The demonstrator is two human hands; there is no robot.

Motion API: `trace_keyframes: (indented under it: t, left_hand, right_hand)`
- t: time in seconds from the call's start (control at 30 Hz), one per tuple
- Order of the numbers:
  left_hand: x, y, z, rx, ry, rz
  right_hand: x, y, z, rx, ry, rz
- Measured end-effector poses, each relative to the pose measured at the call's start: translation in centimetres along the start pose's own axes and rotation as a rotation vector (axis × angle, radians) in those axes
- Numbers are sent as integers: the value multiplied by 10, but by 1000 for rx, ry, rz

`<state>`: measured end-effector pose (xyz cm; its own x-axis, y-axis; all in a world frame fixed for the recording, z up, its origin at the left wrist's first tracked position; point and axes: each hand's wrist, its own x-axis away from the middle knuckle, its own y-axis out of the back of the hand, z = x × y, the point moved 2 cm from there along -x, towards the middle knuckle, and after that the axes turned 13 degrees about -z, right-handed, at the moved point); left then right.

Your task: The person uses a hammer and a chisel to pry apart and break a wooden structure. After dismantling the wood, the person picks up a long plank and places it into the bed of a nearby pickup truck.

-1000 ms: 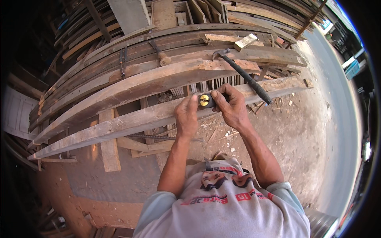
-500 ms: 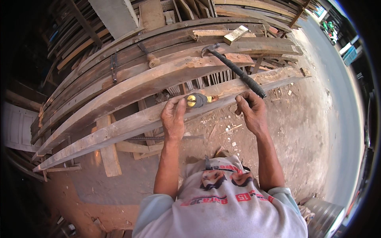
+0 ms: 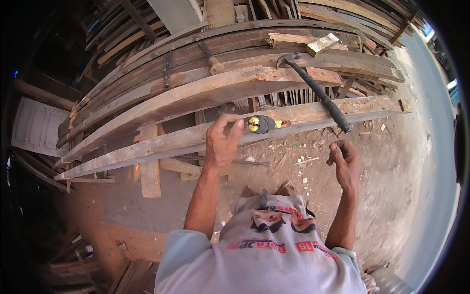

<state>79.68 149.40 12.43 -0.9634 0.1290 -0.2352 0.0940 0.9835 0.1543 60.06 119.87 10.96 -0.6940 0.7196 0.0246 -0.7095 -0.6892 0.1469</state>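
My left hand [image 3: 223, 143] is raised at the near wooden beam [image 3: 183, 136], its thumb and forefinger drawn together beside a tool wrapped in black tape with yellow ends [image 3: 262, 124]. Whatever sits between those fingertips is too small to make out. Off the beam's near side, above the ground, my right hand [image 3: 344, 164] is closed with curled fingers. A thin sliver seems to show above its fingertips, but I cannot name it. A claw hammer with a black-wrapped handle [image 3: 318, 90] lies across the beams, its handle end just beyond my right hand.
Long curved beams [image 3: 205, 93] lie side by side ahead. On them rest a chisel-like tool with a wooden handle [image 3: 214, 63], a dark narrow tool [image 3: 167, 71] and a wood block [image 3: 323, 44]. Wood chips [image 3: 304, 180] litter the ground; a road [image 3: 435, 98] runs along the right.
My right hand has drawn back from the beam, toward me and to the right. My left hand stays beside the taped tool. The whole view has shifted a little.
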Motion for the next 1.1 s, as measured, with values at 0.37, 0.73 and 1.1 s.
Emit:
trace_keyframes:
  t: [0.37, 0.73, 1.1]
  left_hand:
    - [-43, 0, -2, -9, 5, -170]
    - [-225, -7, 47, -914, -62, -18]
    - [-281, -32, 107, -449, 134, 213]
  right_hand:
    - [27, 64, -63, 10, -185, -155]
    - [44, 68, -61, 160, -191, -220]
    - [119, -32, -50, 150, -272, -322]
